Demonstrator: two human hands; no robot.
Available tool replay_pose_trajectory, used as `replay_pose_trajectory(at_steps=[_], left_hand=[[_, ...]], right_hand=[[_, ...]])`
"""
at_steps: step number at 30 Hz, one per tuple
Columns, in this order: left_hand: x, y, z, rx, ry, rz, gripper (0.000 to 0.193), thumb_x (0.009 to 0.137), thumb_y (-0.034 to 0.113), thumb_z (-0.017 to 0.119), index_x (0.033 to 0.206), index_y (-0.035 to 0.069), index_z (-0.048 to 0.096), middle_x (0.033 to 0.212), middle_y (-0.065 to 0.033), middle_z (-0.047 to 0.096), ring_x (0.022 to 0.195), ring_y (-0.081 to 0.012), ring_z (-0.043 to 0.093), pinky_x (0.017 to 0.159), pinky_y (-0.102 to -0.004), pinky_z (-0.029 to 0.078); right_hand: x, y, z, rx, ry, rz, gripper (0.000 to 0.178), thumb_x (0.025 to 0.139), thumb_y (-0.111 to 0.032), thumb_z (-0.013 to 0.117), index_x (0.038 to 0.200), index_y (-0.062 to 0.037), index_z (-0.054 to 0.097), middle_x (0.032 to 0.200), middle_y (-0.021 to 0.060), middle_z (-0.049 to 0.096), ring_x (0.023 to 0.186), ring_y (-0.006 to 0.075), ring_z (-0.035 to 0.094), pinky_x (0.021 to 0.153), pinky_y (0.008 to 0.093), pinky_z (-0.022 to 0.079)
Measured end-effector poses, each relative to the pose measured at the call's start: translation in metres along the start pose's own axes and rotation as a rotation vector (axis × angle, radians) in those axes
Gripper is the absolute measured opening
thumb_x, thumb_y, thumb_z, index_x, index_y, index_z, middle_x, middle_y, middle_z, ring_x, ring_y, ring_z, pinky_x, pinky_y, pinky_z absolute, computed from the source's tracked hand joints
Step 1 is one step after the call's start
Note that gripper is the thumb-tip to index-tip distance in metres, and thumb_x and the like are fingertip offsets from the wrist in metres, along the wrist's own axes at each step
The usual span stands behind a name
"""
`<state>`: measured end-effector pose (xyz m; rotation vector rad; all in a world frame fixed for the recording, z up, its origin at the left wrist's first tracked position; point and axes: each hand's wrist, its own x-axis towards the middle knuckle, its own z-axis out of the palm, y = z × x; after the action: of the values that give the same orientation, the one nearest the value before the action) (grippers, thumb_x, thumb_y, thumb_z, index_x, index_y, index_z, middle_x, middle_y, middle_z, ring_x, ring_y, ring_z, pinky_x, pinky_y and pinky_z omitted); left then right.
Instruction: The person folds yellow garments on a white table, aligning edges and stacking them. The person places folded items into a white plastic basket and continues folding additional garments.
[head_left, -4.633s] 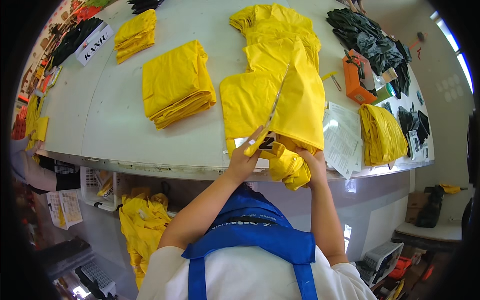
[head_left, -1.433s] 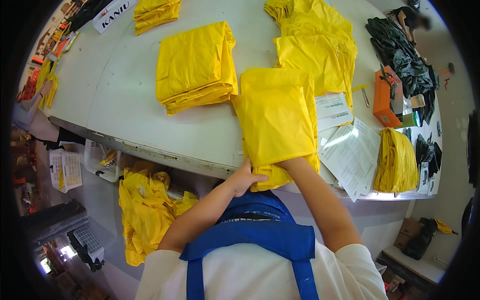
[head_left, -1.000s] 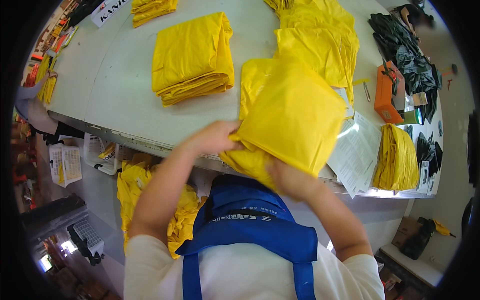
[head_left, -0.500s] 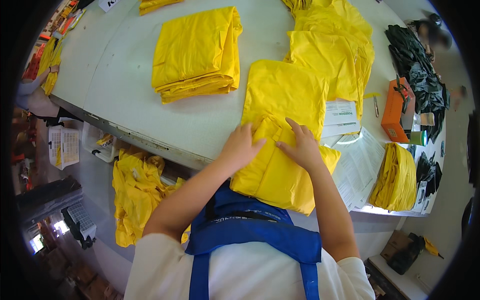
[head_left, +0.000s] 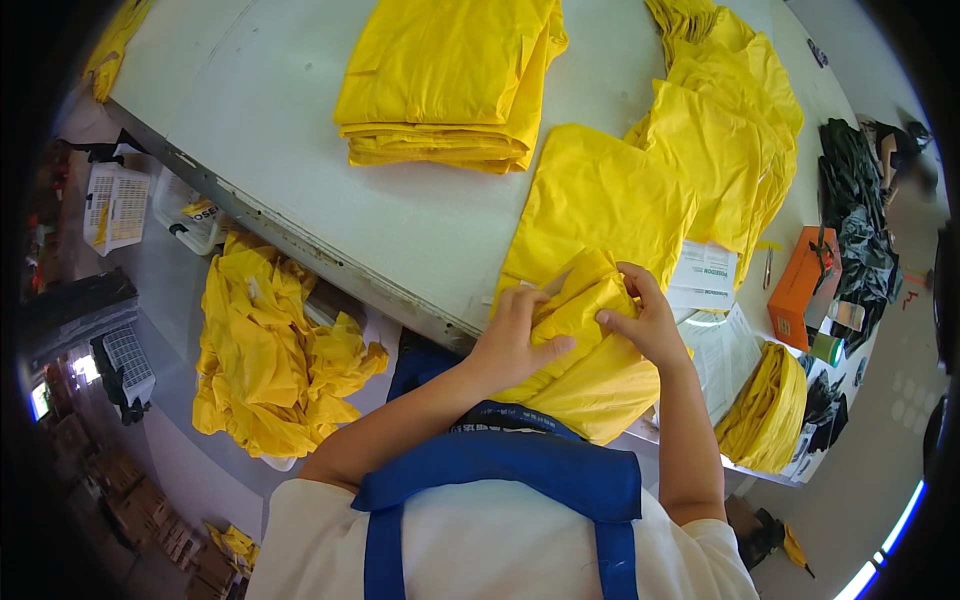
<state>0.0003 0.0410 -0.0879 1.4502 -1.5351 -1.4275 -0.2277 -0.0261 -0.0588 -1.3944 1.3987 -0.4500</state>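
Note:
A yellow garment of smooth, shiny cloth lies on the table, and its near part is bunched and folded over at the edge in front of me. My left hand grips the left side of this folded part, thumb on top and fingers curled round its edge. On the other side, my right hand pinches the raised fold between thumb and fingers. Some fingertips are hidden by the cloth. Beyond my hands sits a thick folded yellow stack. More yellow garments overlap at the upper right.
Printed papers lie right of the garment, with an orange box, dark green garments and another yellow stack farther right. Crumpled yellow cloth fills a container below the table edge at left. A white basket stands beyond.
Both hands have gone from lying on the garment to gripping it, and its near part is now lifted and bunched. The whole view has shifted and turned a little.

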Motion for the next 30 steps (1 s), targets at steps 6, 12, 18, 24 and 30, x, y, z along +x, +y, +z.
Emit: replay_pose_trajectory(at_steps=[6, 12, 18, 24, 30], left_hand=[[0.015, -0.005, -0.004, 0.125, -0.017, -0.106, 0.07, 0.078, 0.05, 0.07, 0.12, -0.002, 0.049, 0.119, -0.0242, 0.046, 0.111, -0.0372, 0.048, 0.093, -0.0408, 0.043], [0.005, 0.019, -0.006, 0.213, 0.008, 0.019, 0.062, 0.079, 0.044, 0.071, 0.115, -0.002, 0.053, 0.11, -0.0205, 0.053, 0.103, -0.0354, 0.054, 0.092, -0.0404, 0.044], [0.007, 0.025, -0.011, 0.169, -0.051, -0.003, 0.06, 0.079, 0.04, 0.071, 0.116, -0.003, 0.053, 0.11, -0.0209, 0.053, 0.102, -0.0354, 0.054, 0.089, -0.0394, 0.045], [0.005, 0.034, -0.004, 0.234, -0.011, 0.02, 0.063, 0.077, 0.038, 0.074, 0.118, -0.003, 0.051, 0.111, -0.0216, 0.056, 0.101, -0.0355, 0.056, 0.088, -0.0403, 0.046], [0.009, 0.032, -0.006, 0.17, -0.083, -0.058, 0.066, 0.078, 0.044, 0.07, 0.118, -0.004, 0.052, 0.103, -0.0215, 0.061, 0.095, -0.0357, 0.06, 0.087, -0.041, 0.047]], right_hand=[[0.003, -0.001, -0.004, -0.023, -0.047, 0.043, 0.065, 0.066, -0.021, 0.084, 0.122, -0.0064, 0.053, 0.092, 0.0026, 0.045, 0.087, 0.0156, 0.044, 0.085, 0.0291, 0.041], [0.013, -0.023, -0.015, -0.064, -0.163, 0.002, 0.071, 0.068, -0.017, 0.082, 0.129, -0.0084, 0.047, 0.109, 0.0033, 0.051, 0.1, 0.0147, 0.05, 0.088, 0.0276, 0.041], [0.014, -0.027, -0.016, 0.225, -0.299, 0.12, 0.073, 0.068, -0.015, 0.083, 0.13, -0.0024, 0.046, 0.115, 0.0066, 0.051, 0.103, 0.0159, 0.054, 0.078, 0.0287, 0.049], [0.016, -0.044, -0.019, 0.065, -0.334, 0.233, 0.067, 0.066, -0.013, 0.082, 0.122, -0.002, 0.048, 0.104, 0.0026, 0.055, 0.096, 0.0128, 0.053, 0.083, 0.0262, 0.046], [0.009, -0.03, -0.019, 0.186, -0.299, 0.109, 0.061, 0.066, -0.01, 0.083, 0.117, -0.0008, 0.051, 0.098, 0.003, 0.054, 0.082, 0.0119, 0.056, 0.069, 0.0249, 0.047]])
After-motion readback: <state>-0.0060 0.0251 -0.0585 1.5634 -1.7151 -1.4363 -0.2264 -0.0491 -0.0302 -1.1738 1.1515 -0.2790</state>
